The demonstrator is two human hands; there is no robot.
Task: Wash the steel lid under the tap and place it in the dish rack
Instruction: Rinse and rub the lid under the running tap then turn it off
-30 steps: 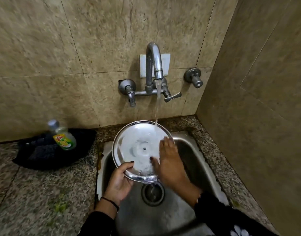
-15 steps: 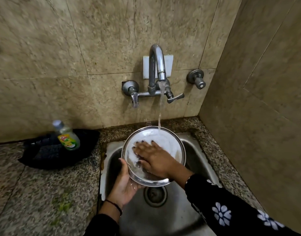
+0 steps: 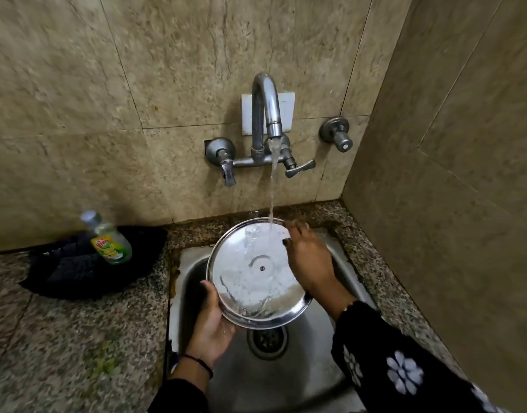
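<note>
A round steel lid (image 3: 253,275) is held tilted over the steel sink (image 3: 316,353), its inner face toward me. Water runs from the wall tap (image 3: 266,108) onto the lid's upper edge and spreads over it. My left hand (image 3: 210,320) grips the lid's lower left rim from underneath. My right hand (image 3: 308,263) lies along the lid's right rim, fingers curled over its top edge. No dish rack is in view.
A green dish-soap bottle (image 3: 109,239) lies on a dark cloth (image 3: 77,266) on the granite counter (image 3: 62,338) at left. Tiled walls stand behind the sink and close on the right. The sink drain (image 3: 268,341) lies below the lid.
My right hand has slid off the lid's inner face to its right rim. The lid has tilted so its whole inner face shows under the water.
</note>
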